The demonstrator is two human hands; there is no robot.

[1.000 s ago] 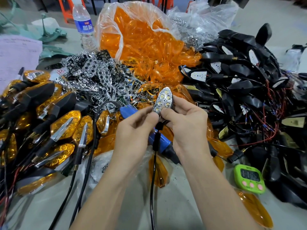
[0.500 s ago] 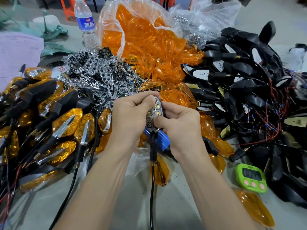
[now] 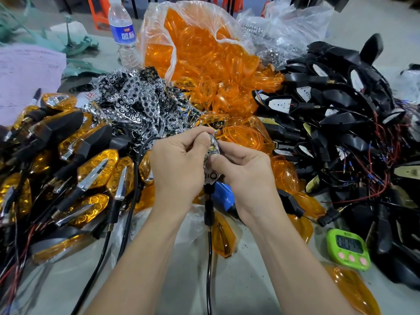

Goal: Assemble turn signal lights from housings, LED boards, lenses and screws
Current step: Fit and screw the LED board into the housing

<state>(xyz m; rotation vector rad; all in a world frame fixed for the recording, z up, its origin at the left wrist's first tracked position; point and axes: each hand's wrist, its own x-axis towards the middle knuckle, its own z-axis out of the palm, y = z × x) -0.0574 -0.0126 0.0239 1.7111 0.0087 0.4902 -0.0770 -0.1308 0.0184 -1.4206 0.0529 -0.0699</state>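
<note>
2 tight grips, left [image 3: 179, 164], right [image 3: 245, 176], on signal light [image 3: 212, 176]

Grey table [image 3: 236, 280], orange stools [image 3: 100, 18] behind.

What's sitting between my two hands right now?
A half-built light with its chrome LED face showing. The left hand and the right hand pinch it from either side. The head view shows it.

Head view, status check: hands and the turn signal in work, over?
Left hand, right hand both pinch the chrome reflector unit on its black stem. Not yet lensed. Blue screwdriver lies under the hands, nothing blocking.
</note>
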